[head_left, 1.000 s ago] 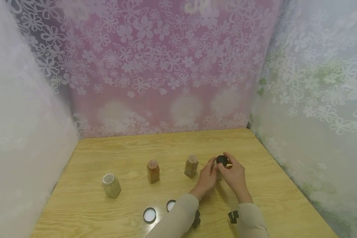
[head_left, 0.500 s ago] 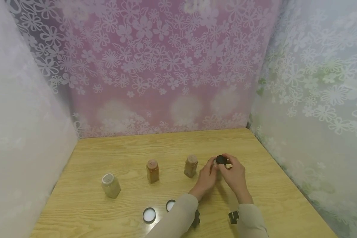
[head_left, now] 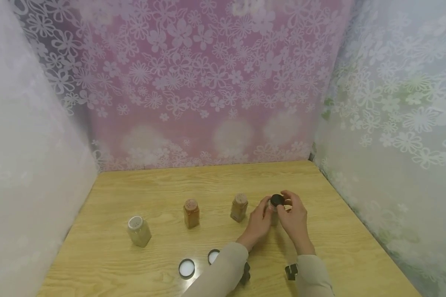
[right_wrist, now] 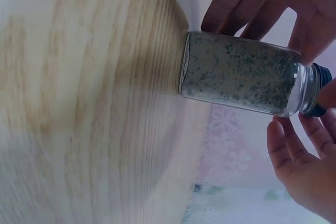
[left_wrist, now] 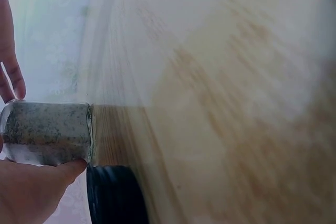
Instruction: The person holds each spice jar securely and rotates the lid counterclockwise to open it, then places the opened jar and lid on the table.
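A clear glass spice jar [right_wrist: 239, 72] with grey-green speckled contents stands upright on the table at the right of the group. My left hand [head_left: 258, 222] grips its body from the left, thumb and fingers on opposite sides. On the jar's neck sits a black lid [head_left: 277, 200], seen edge-on with ribs in the right wrist view. My right hand [head_left: 294, 220] pinches this lid between thumb and fingers. In the left wrist view, part of the jar body [left_wrist: 47, 132] shows above the left thumb.
Three jars with shaker tops stand leftward: a tan one [head_left: 239, 208], an orange-brown one [head_left: 191, 214] and a pale one [head_left: 139, 232]. Two black-rimmed lids [head_left: 187, 269] lie white side up in front. A black ribbed round object [left_wrist: 116, 195] is near the jar. Patterned curtains [head_left: 208, 82] surround the table.
My right fingers have shifted slightly around the lid, and the index finger stands a little farther out. The left hand keeps its grip, and the other jars have not moved.
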Motion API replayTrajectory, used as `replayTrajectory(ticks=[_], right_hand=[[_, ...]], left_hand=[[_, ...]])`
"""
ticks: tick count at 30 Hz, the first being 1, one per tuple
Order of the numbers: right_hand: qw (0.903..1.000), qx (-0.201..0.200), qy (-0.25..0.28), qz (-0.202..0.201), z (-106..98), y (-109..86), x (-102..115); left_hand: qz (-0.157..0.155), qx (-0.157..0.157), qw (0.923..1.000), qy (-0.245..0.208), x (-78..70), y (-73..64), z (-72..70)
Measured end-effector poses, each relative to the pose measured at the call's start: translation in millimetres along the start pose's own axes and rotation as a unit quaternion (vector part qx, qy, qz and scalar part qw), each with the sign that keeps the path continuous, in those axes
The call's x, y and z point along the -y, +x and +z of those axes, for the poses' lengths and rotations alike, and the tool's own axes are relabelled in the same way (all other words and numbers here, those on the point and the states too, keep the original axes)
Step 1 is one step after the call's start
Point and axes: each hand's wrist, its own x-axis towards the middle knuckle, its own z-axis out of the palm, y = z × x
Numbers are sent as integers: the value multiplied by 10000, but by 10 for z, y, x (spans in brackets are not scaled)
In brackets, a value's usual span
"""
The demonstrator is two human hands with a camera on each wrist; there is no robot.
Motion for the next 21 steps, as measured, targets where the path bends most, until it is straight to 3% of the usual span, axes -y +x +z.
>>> replayTrajectory(ticks=[8,16,21], right_hand=[[9991,413,-82,-74,-1,-13,14],[9987,219,121,450,-33,-20,-51],[9986,319,146,400,-38,-24,-55]], left_hand=[[50,53,9999,155,-17,-8,-6],[-49,45,10000,-17,-14,-9,-1],[17,88,10000,-2,-17,-11,-28]])
